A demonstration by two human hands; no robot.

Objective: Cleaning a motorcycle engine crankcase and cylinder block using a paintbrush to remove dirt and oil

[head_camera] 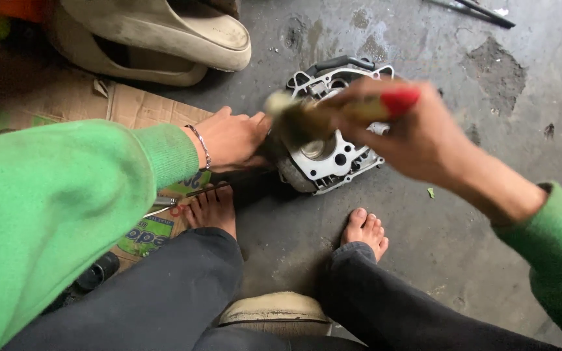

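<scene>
A grey metal engine part with round bores and bolt holes lies on the concrete floor ahead of my bare feet. My left hand, with a thin bracelet at the wrist, rests against the part's left side and steadies it. My right hand is closed on a brush with a red handle; its worn bristle head is blurred over the part's upper left. Both arms wear green sleeves.
Flattened cardboard lies on the left under my left foot. A pale sandal sits at the top left. Metal rods lie at the top right. A small dark cylinder is at the lower left.
</scene>
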